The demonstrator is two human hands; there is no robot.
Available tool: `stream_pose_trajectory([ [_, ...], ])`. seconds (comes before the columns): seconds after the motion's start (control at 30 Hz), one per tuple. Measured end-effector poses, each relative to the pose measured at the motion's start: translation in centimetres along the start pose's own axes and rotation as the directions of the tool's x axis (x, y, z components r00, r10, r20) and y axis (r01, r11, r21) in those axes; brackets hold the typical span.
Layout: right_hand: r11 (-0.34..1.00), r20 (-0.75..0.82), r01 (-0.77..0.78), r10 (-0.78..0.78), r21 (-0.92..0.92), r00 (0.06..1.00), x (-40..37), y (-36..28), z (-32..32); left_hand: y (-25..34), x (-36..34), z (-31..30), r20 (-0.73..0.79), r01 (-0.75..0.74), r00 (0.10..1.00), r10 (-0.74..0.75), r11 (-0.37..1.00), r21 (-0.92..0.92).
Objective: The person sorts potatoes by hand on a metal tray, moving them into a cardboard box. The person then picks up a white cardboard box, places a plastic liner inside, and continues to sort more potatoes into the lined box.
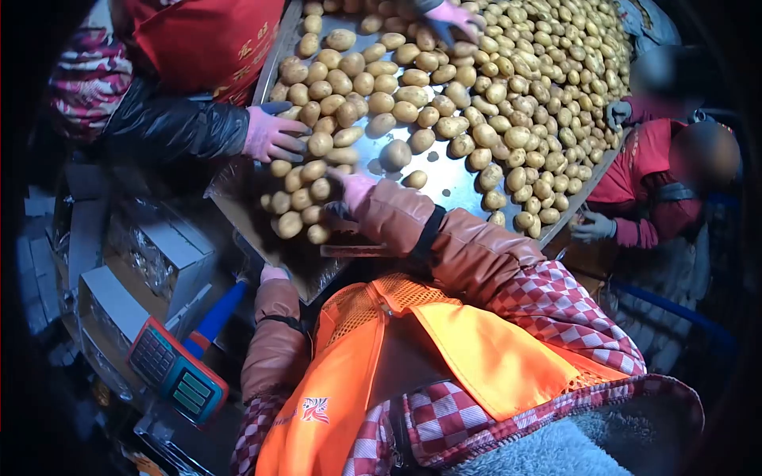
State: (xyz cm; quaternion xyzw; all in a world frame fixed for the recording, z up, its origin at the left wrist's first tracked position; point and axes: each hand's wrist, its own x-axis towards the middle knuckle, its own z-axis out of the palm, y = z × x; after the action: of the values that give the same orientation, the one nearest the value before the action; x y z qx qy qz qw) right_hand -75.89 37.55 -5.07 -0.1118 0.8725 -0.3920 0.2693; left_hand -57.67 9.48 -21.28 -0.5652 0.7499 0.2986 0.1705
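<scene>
My right hand point(357, 190), in a pink and dark glove, reaches to the near-left edge of the metal table point(381, 151). Its fingers are apart and somewhat blurred, beside several potatoes point(298, 194) that are tipping over the edge. Below them is an open container with a brown rim point(238, 218) and clear plastic at its side. My left hand point(275, 274) is low at that container's near side; its fingers are mostly hidden. Another person's pink-gloved hand point(274, 133) lies spread against potatoes at the table's left edge.
A large heap of potatoes point(548, 87) covers the table's right side. Another gloved hand point(452, 20) works at the far edge. A person in red point(651, 174) stands at the right. Cartons point(151, 246) and a scale display point(178, 373) are at the lower left.
</scene>
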Motion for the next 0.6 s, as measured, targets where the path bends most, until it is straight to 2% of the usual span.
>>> stream_pose_trajectory([
  [0.07, 0.989, 0.125, 0.086, -0.101, 0.118, 0.987, 2.3, 1.6, -1.1, 0.2, 0.0, 0.1, -0.001, -0.004, 1.0, 0.004, 1.0, 0.005],
  [0.1, 0.977, -0.015, 0.11, -0.109, 0.183, 0.994, 3.7, 3.5, -1.4, 0.3, 0.1, 0.1, -0.005, -0.002, 1.0, 0.002, 1.0, 0.002],
  [0.13, 0.982, -0.302, 0.179, -0.152, 0.065, 0.941, 4.9, 4.2, -3.2, 0.2, 0.1, 0.1, -0.004, 0.0, 1.0, 0.0, 1.0, 0.002],
  [0.17, 0.969, -0.336, 0.134, -0.058, 0.207, 0.94, 3.8, 0.6, -8.0, 0.1, 0.1, 0.0, -0.007, 0.0, 1.0, 0.0, 1.0, 0.002],
  [0.2, 0.985, -0.464, 0.154, -0.172, -0.077, 0.869, 4.5, 0.9, -9.9, 0.1, 0.1, -0.1, -0.007, 0.0, 1.0, 0.0, 1.0, 0.009],
  [0.23, 0.935, -0.577, 0.08, -0.28, -0.347, 0.768, 5.3, 1.1, -11.9, 0.2, 0.1, -0.1, -0.007, -0.001, 1.0, 0.001, 1.0, 0.006],
  [0.3, 0.879, -0.342, -0.117, -0.054, -0.462, 0.938, 7.7, 1.3, -10.8, 0.5, 0.0, 0.1, -0.003, -0.005, 1.0, 0.005, 1.0, 0.012],
  [0.33, 0.778, -0.353, -0.216, -0.008, -0.59, 0.935, 8.6, -0.4, -8.4, 0.7, -0.1, 0.2, 0.002, -0.009, 1.0, 0.009, 1.0, 0.012],
  [0.37, 0.877, -0.373, -0.239, 0.075, -0.417, 0.925, 8.4, -1.6, -6.7, 0.7, -0.1, 0.0, 0.001, -0.009, 1.0, 0.009, 1.0, 0.016],
  [0.4, 0.865, -0.346, -0.228, 0.068, -0.447, 0.936, 8.1, -1.6, -4.5, 0.6, 0.0, 0.0, 0.004, -0.013, 1.0, 0.013, 1.0, 0.022],
  [0.43, 0.855, -0.426, -0.219, -0.003, -0.47, 0.905, 7.5, -0.9, -2.5, 0.7, 0.1, 0.0, 0.004, -0.019, 1.0, 0.019, 1.0, 0.022],
  [0.47, 0.884, -0.266, -0.12, -0.005, -0.451, 0.964, 5.4, -1.7, -3.2, 0.8, 0.1, -0.2, 0.004, -0.022, 1.0, 0.022, 1.0, 0.018],
  [0.53, 0.943, -0.088, 0.198, -0.229, -0.268, 0.969, 2.6, 2.0, -3.3, 0.7, 0.3, 0.1, 0.011, -0.022, 1.0, 0.022, 1.0, 0.016],
  [0.6, 0.998, -0.074, -0.052, 0.05, -0.029, 0.996, 0.1, 2.4, -8.4, 1.0, 0.4, 0.3, 0.019, -0.027, 0.999, 0.027, 1.0, 0.015],
])
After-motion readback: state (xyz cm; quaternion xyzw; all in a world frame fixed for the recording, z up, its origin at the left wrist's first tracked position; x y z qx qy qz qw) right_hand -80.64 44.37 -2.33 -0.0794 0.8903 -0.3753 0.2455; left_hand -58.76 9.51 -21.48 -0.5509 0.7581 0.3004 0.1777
